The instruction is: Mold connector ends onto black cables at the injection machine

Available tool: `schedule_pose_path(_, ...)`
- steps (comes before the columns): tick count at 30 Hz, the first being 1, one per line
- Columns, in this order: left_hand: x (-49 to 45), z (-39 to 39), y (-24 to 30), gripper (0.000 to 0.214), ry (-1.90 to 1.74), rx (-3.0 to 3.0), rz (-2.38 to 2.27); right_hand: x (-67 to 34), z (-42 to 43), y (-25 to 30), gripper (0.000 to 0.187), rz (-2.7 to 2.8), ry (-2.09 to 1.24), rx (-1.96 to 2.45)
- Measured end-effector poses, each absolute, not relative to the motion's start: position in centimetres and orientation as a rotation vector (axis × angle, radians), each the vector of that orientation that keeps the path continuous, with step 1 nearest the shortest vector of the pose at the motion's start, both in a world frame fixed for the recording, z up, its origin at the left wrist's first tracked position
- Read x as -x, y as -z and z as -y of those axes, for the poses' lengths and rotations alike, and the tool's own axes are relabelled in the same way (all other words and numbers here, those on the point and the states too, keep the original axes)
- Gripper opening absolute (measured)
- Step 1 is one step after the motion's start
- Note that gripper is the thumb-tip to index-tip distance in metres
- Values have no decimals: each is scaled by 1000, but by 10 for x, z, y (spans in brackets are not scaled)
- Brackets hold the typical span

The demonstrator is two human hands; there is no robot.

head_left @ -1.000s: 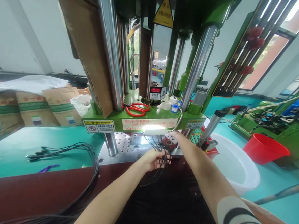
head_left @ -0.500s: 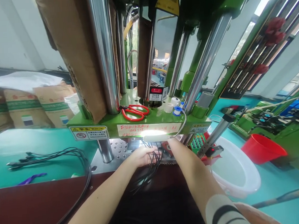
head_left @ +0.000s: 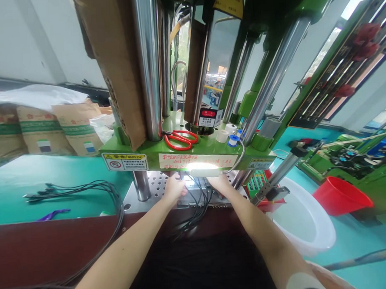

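Under the green press plate [head_left: 213, 160], a bundle of black cables [head_left: 199, 198] hangs over the front edge of a metal mould [head_left: 186, 201]. My left hand [head_left: 175, 188] is at the mould's left end, its fingers curled inward; what they grip is hidden under the plate. At the right end is my right hand [head_left: 220, 184], its fingers covered by the white lamp [head_left: 206, 173] and the plate's edge. The cables run between both hands, and neither hand holds them. Beneath lies a perforated steel bed [head_left: 154, 186].
Red-handled scissors [head_left: 181, 141] and white tape rolls [head_left: 222, 136] lie on the press plate. More black cables [head_left: 84, 186] rest on the green table at left, beside a purple strip [head_left: 55, 214]. A button panel [head_left: 257, 180] and white tub [head_left: 327, 232] stand right.
My left hand has let go of the cables and moved left to the mould's end. The right hand is still under the plate. The view has shifted slightly.
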State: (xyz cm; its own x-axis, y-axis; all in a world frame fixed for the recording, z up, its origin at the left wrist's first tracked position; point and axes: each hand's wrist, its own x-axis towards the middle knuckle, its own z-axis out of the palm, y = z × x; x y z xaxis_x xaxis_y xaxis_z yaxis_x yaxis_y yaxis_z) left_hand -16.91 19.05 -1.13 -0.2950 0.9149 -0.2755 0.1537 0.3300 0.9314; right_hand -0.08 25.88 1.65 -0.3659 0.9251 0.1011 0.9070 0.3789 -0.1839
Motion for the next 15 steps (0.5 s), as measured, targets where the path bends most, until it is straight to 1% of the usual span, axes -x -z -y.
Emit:
schedule_pose_path(3, 175, -187, 11, 45, -1011, -1218, -1957, 2, -250, -10, 32, 2466, -95, 1679)
schedule_pose_path(6, 175, -184, 9, 36, -909, -1445, -2118, 6, -247, -7, 32, 2493, -77, 1701)
schedule_pose_path(9, 174, -186, 8, 31, -794, -1596, -2197, 11, -247, -6, 31, 2517, -67, 1715)
schedule_pose_path(15, 174, -194, 3, 35, -682, -1690, -2303, 12, -247, -11, 32, 2556, -39, 1688)
